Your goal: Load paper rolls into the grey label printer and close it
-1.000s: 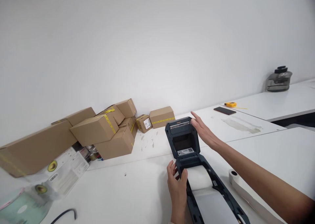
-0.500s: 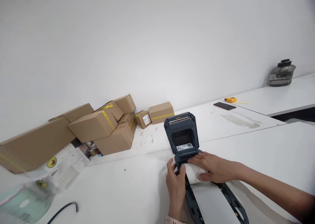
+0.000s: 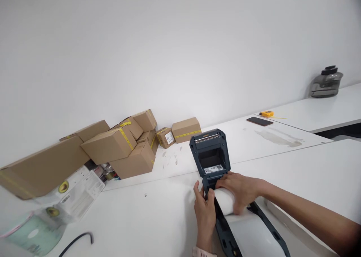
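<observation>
- From the centre of our view, we have the printer (image 3: 222, 230) at five o'clock, on the white table (image 3: 163, 212), its lid (image 3: 211, 157) standing open toward eleven o'clock of its body.
- Our left hand (image 3: 205, 213) takes hold of the printer's wall at nine o'clock of the roll, thumb over the rim and fingers loosely bent around the outside.
- Our right hand (image 3: 244, 189) reaches in from three o'clock and grips the white paper roll (image 3: 224, 201), fingers bent over its far side and thumb on the near side; we cannot tell how firmly.
- We see a white sheet (image 3: 255, 234) lying along the printer at five o'clock of the roll.
- Cardboard boxes (image 3: 132, 161) pile up at eight o'clock of the centre; the phone (image 3: 260, 121) and yellow tape measure (image 3: 266, 114) lie near each other at three.
</observation>
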`<state>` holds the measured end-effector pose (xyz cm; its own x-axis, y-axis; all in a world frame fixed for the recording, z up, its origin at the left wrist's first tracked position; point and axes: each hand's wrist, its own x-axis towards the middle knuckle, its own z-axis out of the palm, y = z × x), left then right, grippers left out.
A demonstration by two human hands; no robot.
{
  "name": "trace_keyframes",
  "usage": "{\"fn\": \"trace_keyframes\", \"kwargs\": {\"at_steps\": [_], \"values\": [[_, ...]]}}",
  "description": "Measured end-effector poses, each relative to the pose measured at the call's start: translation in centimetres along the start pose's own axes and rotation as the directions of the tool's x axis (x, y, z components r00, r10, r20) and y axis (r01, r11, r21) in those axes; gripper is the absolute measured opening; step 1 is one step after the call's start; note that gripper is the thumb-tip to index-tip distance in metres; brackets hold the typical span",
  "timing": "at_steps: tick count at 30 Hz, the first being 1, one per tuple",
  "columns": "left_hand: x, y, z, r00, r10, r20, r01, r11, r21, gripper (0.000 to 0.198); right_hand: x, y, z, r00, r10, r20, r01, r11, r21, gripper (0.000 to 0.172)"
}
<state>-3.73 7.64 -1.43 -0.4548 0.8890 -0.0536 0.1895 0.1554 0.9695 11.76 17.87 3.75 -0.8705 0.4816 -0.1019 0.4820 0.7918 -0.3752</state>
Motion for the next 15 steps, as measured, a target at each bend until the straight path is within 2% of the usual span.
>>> {"fn": "trace_keyframes", "kwargs": {"at_steps": [4, 7, 9, 11, 13, 15], "values": [[0.1, -0.3, -0.1, 1.000, 0.021, 0.021, -0.021, 1.000, -0.007, 0.065, -1.5, -0.7, -3.0, 0.997, 0.000, 0.079, -0.008, 0.995, 0.104, 0.077], [0.1, -0.4, -0.2, 0.999, 0.033, 0.036, -0.032, 0.999, -0.015, 0.066, -3.9, -0.7, -5.1, 0.994, -0.096, 0.044, 0.082, 0.964, 0.251, 0.073], [0.1, -0.5, -0.1, 0.999, 0.032, 0.043, -0.031, 0.999, -0.027, 0.067, -6.0, 0.2, -6.1, 0.988, -0.152, -0.028, 0.149, 0.893, 0.425, 0.066], [0.1, -0.5, 0.0, 0.999, 0.023, 0.046, -0.022, 0.999, -0.025, 0.067, -8.1, 1.9, -6.4, 0.977, -0.150, -0.154, 0.213, 0.761, 0.613, 0.071], [0.2, -0.4, 0.1, 0.999, 0.005, 0.043, -0.004, 1.000, -0.007, 0.067, -9.5, 4.1, -5.9, 0.950, -0.069, -0.305, 0.281, 0.615, 0.737, 0.086], [0.1, -0.3, 0.1, 0.999, -0.010, 0.036, 0.010, 1.000, 0.001, 0.066, -10.1, 6.3, -5.2, 0.913, 0.064, -0.403, 0.308, 0.539, 0.784, 0.090]]}}
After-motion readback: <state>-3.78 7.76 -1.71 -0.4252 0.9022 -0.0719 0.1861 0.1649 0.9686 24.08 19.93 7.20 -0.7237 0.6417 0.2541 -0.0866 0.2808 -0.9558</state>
